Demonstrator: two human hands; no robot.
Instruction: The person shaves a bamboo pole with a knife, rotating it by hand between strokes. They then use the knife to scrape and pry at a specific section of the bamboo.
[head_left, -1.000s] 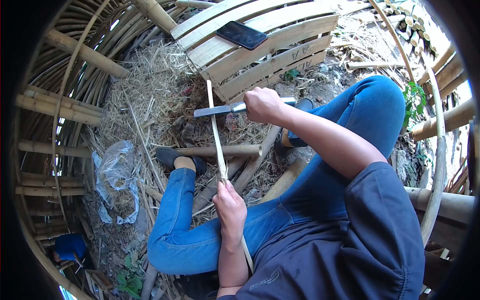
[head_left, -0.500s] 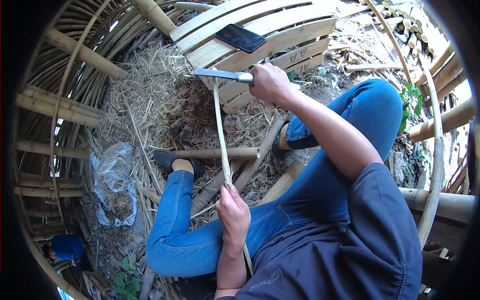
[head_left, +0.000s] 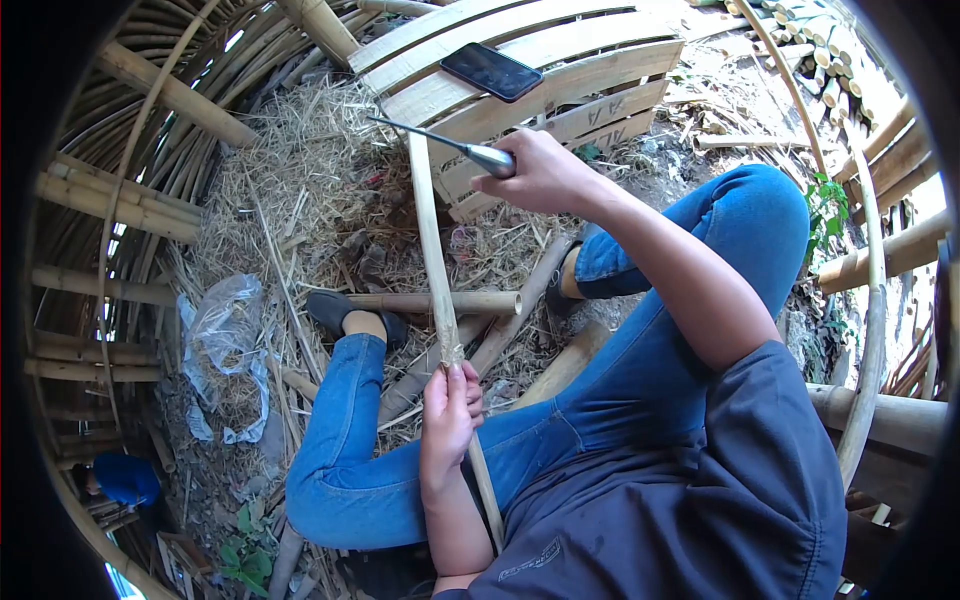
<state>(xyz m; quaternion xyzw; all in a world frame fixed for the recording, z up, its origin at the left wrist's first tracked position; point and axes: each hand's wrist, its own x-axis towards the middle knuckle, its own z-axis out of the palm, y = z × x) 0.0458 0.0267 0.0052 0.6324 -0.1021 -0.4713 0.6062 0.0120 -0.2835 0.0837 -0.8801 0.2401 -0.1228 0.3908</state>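
My left hand is closed around a long pale bamboo strip, right below a frayed, rough spot on it. The lower end of the strip runs back past my wrist to my side, while its far end points away over the ground. My right hand grips the handle of a knife. Its thin dark blade lies crosswise over the strip's far end, seen nearly edge-on.
A slatted wooden crate stands ahead with a phone on top. Thick bamboo pieces and straw lie by my feet. A plastic bag is at left; another person in blue is at lower left.
The bamboo strip has turned and shows a broader face. The knife has tilted from its flat side to nearly edge-on, still at the strip's far end.
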